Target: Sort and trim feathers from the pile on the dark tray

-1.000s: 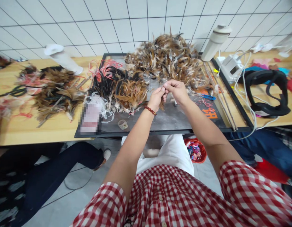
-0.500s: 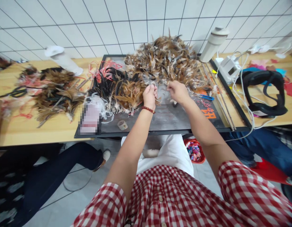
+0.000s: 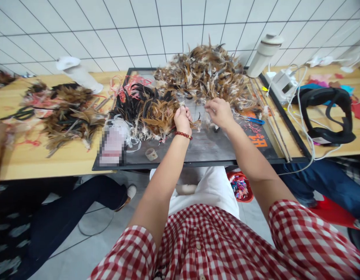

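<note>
My left hand (image 3: pixel 182 119), with a red bead bracelet on its wrist, is closed in a fist around a small bunch of brown feathers (image 3: pixel 195 124) that pokes out to its right. My right hand (image 3: pixel 218 112) is a short way to the right, fingers curled and pinched at the near edge of the big heap of brown feathers (image 3: pixel 207 74); what it pinches is too small to make out. Both hands hover over the dark tray (image 3: pixel 203 149). A pile of black and orange feathers (image 3: pixel 147 109) lies just left of my left hand.
Another feather pile (image 3: pixel 66 111) and black scissors (image 3: pixel 18 113) lie on the wooden table at left. A small tape roll (image 3: pixel 151 154), thin sticks (image 3: pixel 270 120), a white bottle (image 3: pixel 264 52), a black headset (image 3: pixel 328 112) and cables are around. A red bowl (image 3: pixel 241 186) sits below the table; other people's legs flank me.
My hands, joined together a second ago, have parted. The left hand dropped slightly left with its feather bunch; the right hand moved toward the big heap's edge.
</note>
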